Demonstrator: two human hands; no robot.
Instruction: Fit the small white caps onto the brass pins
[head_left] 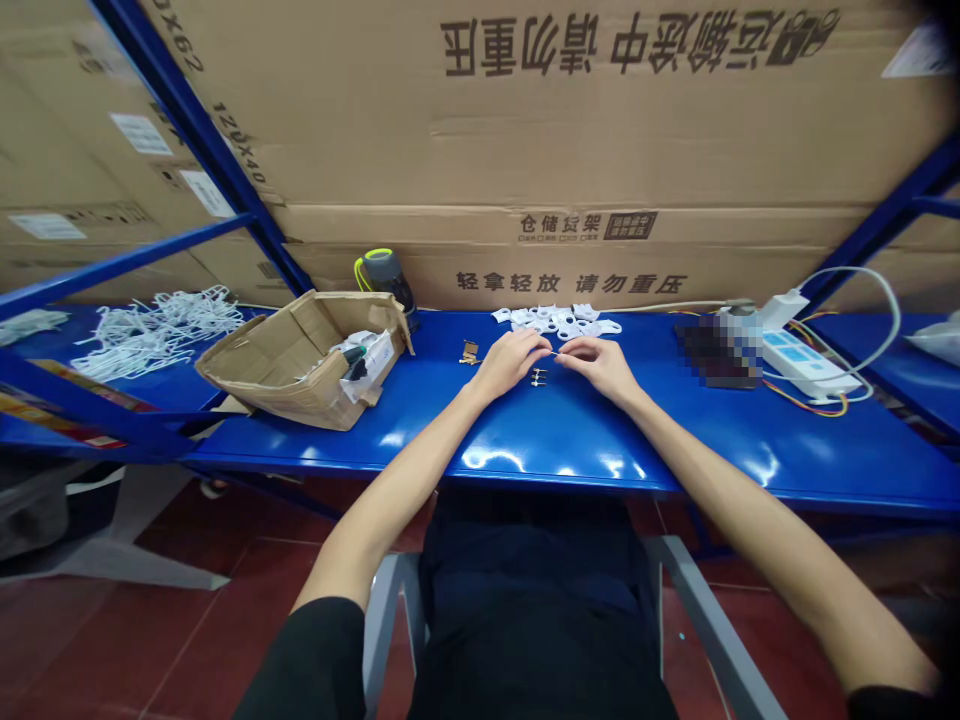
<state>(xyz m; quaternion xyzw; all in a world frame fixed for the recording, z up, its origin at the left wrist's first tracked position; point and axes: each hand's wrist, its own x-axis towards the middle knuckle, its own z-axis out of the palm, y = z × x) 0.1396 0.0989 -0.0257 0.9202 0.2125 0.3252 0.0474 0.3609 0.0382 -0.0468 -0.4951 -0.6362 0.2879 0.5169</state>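
Note:
My left hand [513, 362] and my right hand [601, 366] meet above the blue table [420, 410], their fingertips pinched close together. Between them shows a small thin metallic piece [555, 352]; its exact kind is too small to tell. The right fingertips close on its end, while what lies in the left fingers is mostly hidden. Just below the hands, several small brass-and-white pieces [538, 378] lie in a short column. Behind the fingers is a loose pile of white plastic parts with round holes [566, 324]. Left of my left hand are small brass-coloured bits [470, 353].
An open cardboard box [277, 385] with assorted items stands on the left, a dark bottle [386, 275] behind it. White wire hooks [161, 330] pile up farther left. On the right sit a white power strip [806, 362], cables and a blurred dark object [720, 350]. Blue posts [217, 130] frame the table.

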